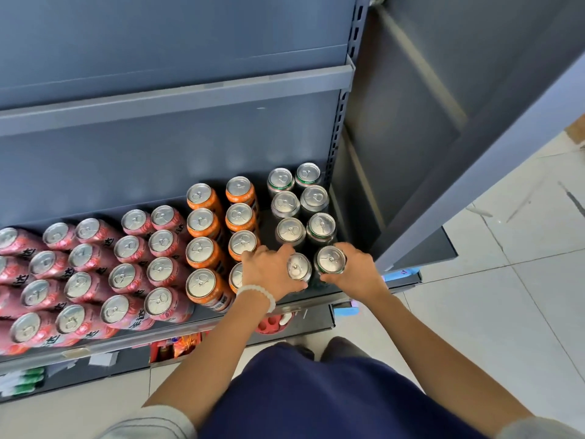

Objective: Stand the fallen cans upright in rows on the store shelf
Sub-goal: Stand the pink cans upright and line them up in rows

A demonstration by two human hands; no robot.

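Head view: left hand [272,270] and right hand [356,269] each clamped a front-row silver can [298,268], [330,259] at the shelf's [177,332] 4 o'clock corner; next, square them upright, then let go.

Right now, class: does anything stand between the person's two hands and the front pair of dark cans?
Nothing visible does. The left hand already grips the left front can, and the right hand grips the right front can.
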